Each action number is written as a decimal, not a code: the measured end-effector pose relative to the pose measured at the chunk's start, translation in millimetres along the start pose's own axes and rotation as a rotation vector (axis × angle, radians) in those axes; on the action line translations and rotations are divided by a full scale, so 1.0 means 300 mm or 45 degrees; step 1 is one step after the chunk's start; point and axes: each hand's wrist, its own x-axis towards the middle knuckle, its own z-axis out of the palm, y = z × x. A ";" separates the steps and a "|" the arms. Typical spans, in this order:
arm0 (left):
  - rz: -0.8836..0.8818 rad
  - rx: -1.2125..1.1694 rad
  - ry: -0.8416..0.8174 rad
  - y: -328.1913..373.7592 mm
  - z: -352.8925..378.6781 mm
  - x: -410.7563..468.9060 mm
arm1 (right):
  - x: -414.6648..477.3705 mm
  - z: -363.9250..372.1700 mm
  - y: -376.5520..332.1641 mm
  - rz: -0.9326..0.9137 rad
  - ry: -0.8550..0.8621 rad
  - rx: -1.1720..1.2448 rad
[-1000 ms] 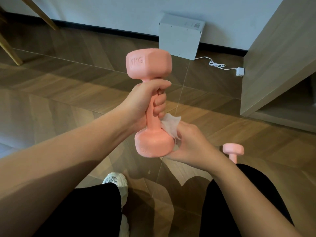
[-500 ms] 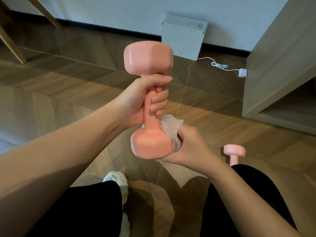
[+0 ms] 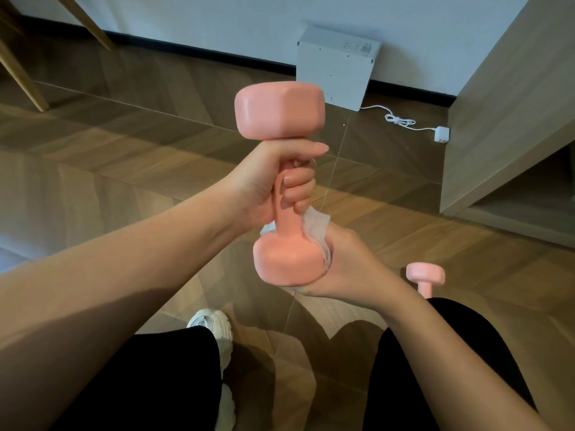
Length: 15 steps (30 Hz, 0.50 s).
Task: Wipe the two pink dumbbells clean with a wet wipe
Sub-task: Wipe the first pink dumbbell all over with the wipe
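My left hand (image 3: 273, 185) grips the handle of a pink dumbbell (image 3: 280, 113), held upright in the air in front of me. My right hand (image 3: 348, 265) cups the dumbbell's lower head from the right and below, pressing a white wet wipe (image 3: 315, 227) against it. Most of the wipe is hidden between palm and dumbbell. A second pink dumbbell (image 3: 424, 275) stands upright on the floor at the right, its lower part hidden behind my right knee.
A wood-pattern floor (image 3: 124, 169) lies below. A white box (image 3: 336, 66) leans on the back wall, with a white cable and plug (image 3: 441, 133) beside it. A wooden cabinet (image 3: 510, 119) stands at right. Wooden chair legs (image 3: 21, 79) are at far left. My white shoe (image 3: 214, 331) is below.
The dumbbell has turned in my left hand, so the 1KG marking no longer faces me. My right hand with the wipe has slid further under and around the lower head.
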 end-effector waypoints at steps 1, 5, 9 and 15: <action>0.010 0.003 -0.042 0.001 0.003 -0.002 | -0.004 0.006 -0.001 -0.006 0.025 -0.003; 0.030 0.140 0.094 0.003 0.001 0.006 | -0.018 0.013 -0.001 -0.028 0.194 -0.125; 0.046 0.163 0.309 -0.016 0.014 0.021 | -0.018 0.016 0.011 -0.087 0.316 -0.341; 0.022 0.019 0.412 0.004 0.025 0.009 | -0.008 0.021 -0.010 -0.141 0.295 -0.208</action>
